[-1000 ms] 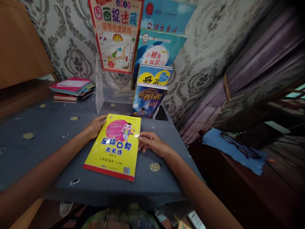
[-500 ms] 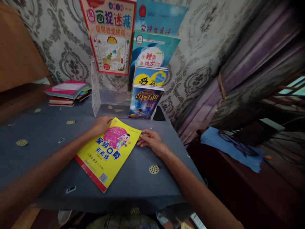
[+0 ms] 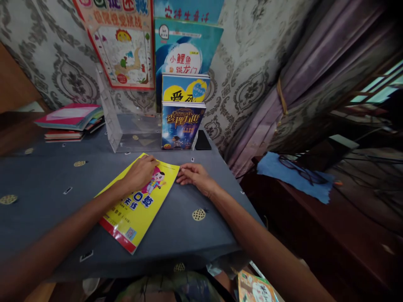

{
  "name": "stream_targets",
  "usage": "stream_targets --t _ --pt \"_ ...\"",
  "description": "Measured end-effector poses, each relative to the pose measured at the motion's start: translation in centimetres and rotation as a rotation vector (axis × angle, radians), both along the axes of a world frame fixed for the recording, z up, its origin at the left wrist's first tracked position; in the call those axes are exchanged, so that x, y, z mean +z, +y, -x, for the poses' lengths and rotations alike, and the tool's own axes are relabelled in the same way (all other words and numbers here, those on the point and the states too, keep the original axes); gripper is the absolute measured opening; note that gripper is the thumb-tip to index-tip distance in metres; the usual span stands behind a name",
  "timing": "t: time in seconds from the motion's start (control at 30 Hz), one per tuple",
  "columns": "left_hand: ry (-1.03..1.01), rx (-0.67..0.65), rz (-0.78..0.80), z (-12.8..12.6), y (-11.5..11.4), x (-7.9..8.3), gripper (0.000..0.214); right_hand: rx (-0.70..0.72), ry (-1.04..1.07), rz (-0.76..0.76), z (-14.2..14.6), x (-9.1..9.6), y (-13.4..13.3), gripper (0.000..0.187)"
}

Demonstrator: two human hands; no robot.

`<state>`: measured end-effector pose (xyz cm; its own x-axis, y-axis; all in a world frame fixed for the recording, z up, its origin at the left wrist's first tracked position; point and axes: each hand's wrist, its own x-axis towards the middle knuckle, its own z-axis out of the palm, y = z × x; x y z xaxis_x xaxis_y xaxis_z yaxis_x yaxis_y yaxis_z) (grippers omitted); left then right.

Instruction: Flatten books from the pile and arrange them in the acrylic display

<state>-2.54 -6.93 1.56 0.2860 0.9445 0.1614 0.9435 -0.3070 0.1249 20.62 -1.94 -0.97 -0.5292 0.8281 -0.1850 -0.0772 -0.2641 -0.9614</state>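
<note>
Clearance around the yellow book (image 3: 138, 216)
Tablecloth (image 3: 176, 222) lies open near right; the transparent rack (image 3: 111, 115) and upright books (image 3: 183, 126) obstruct beyond.

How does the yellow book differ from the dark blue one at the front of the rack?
The yellow book lies on the table; the dark blue book stands in the rack. The left hand covers part of the yellow book, but not the dark blue book. Both covers show a figure.
</note>
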Motion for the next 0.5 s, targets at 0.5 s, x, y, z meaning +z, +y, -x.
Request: stream_targets --t 0.5 --pt "0.2 0.085 0.048 -7.7 -3.1 2.0 0.03 -0.111 -0.022 -0.047 0.1 1.4 -0.3 0.022"
